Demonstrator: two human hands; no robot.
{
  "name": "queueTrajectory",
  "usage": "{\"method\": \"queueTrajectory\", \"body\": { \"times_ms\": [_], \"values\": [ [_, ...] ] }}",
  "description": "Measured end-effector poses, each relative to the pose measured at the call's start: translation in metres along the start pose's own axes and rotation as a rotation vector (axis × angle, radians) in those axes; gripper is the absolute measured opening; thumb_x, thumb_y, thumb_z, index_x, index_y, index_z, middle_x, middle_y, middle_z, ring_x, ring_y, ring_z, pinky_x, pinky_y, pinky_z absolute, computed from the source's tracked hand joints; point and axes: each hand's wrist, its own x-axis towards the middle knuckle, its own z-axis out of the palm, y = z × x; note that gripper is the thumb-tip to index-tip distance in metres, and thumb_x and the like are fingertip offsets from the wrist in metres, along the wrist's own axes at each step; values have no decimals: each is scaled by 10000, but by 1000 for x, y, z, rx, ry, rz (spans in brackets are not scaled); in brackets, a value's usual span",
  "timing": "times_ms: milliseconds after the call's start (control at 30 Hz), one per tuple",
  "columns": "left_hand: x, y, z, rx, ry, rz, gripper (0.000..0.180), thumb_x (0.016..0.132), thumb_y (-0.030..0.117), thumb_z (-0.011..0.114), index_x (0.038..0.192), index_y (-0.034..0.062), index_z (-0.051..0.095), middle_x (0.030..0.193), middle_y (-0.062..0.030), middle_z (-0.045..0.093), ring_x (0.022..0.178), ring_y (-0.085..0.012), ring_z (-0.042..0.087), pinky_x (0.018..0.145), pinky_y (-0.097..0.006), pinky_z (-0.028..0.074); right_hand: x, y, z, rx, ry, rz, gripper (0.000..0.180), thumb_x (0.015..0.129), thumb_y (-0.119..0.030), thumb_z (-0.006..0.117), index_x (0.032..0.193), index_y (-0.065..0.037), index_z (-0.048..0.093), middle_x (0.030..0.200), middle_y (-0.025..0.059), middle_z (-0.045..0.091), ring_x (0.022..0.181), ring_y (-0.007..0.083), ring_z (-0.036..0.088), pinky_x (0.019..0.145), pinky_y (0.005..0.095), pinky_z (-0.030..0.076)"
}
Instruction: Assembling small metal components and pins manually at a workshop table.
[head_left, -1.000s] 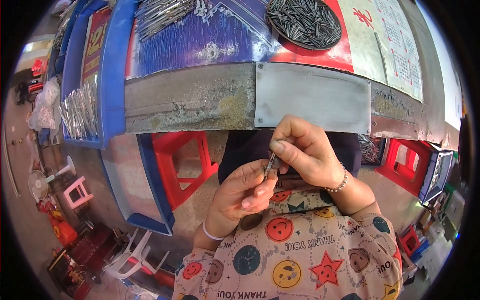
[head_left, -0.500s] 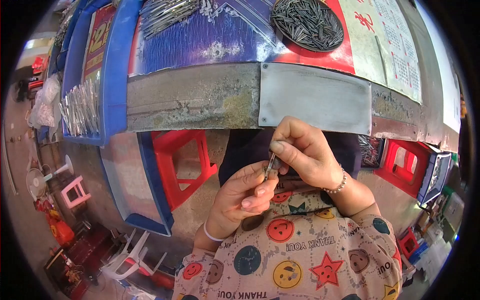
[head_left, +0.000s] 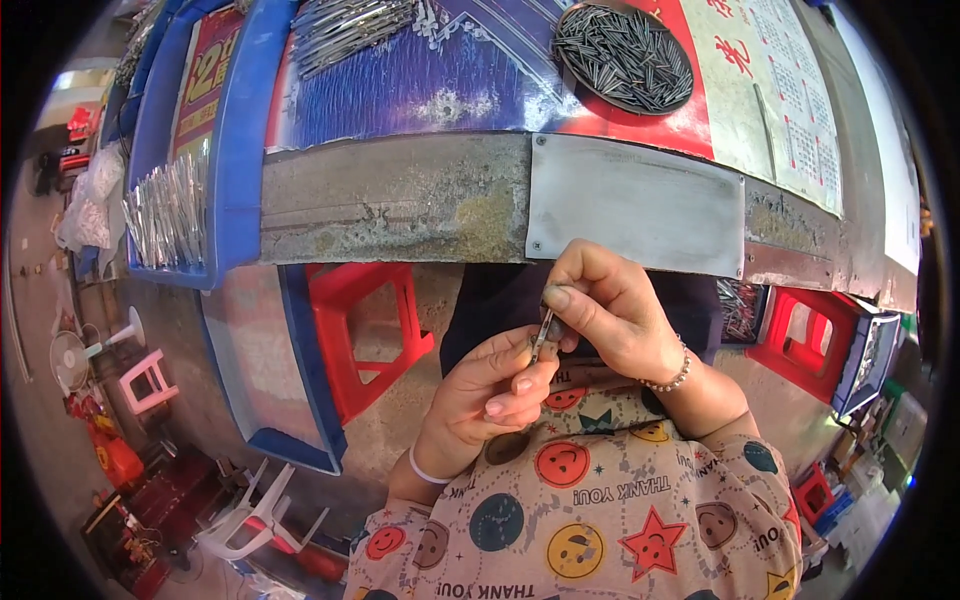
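Just off the table's near edge, my two hands meet at a small slim metal piece (head_left: 542, 336), silvery and tilted, its upper end toward the right hand. My left hand (head_left: 495, 382) pinches its lower end between thumb and fingers. My right hand (head_left: 607, 310) is closed at the upper end, thumb pressed against the bent forefinger. Fingers cover much of the piece, so its exact kind is unclear. Past the hands, a smooth metal plate (head_left: 636, 205) is fastened along the table edge. A round dish (head_left: 686, 98) heaped with dark pointed metal parts stands further back.
At the left, a blue bin (head_left: 235, 190) contains slender silvery metal parts. More shiny pieces (head_left: 350, 32) lie on the table's back left. Beneath the table are a red stool (head_left: 325, 345), a blue-edged tray (head_left: 290, 450) and another red stool (head_left: 850, 345) on the right.
Both hands keep the same grip on the metal piece. The whole view has shifted slightly, so the table and dish appear a little lower and further right.
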Motion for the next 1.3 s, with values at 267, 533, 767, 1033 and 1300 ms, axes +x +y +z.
{"method": "queueTrajectory", "body": {
  "times_ms": [267, 533, 767, 1033, 1300],
  "values": [
    [-6, 4, 8, 253, 66, 95, 249, 983, 194, 513, 1146, 8, 490, 756, -33, 541, 464, -62, 443, 403, -183, 346, 4, -5, 8, 55, -8, -21, 95, 967, -90, 527, 942, 0, 511, 775, 23, 577, 637, 47, 527, 575, 203, 455],
    [-73, 37, 58, 1253, 393, 965, 108, 890, -3, 598, 956, 42, 524, 826, -20, 557, 597, -44, 469, 517, -180, 387, -26, -21, -11, -252, 295, -329, 139, 879, 46, 490, 1017, 23, 498, 863, 106, 594, 723, 133, 593, 615, 216, 490],
    [-122, 116, 122, 1888, 1097, 1656, 115, 869, 24, 644, 981, 4, 631, 811, 17, 569, 703, -31, 479, 625, -187, 406, -14, -8, -47, -527, 495, -583, 112, 888, 78, 472, 979, 24, 509, 867, 87, 567, 706, 107, 505, 630, 205, 424],
    [-129, 179, 144, 2334, 1449, 1264, 284, 820, 148, 703, 1031, -30, 638, 755, -39, 619, 682, -81, 547, 627, -255, 458, -2, -4, -38, -752, 548, -634, 80, 852, 87, 539, 895, 20, 532, 782, 91, 589, 637, 118, 519, 583, 220, 425],
    [-123, 181, 154, 2374, 1467, 1092, 230, 805, 171, 679, 882, -34, 610, 786, -164, 653, 709, -265, 644, 662, -363, 480, -2, -8, -37, -901, 548, -645, 104, 815, 69, 587, 884, 7, 541, 758, 107, 592, 613, 183, 540, 591, 258, 435]
  ]
}}
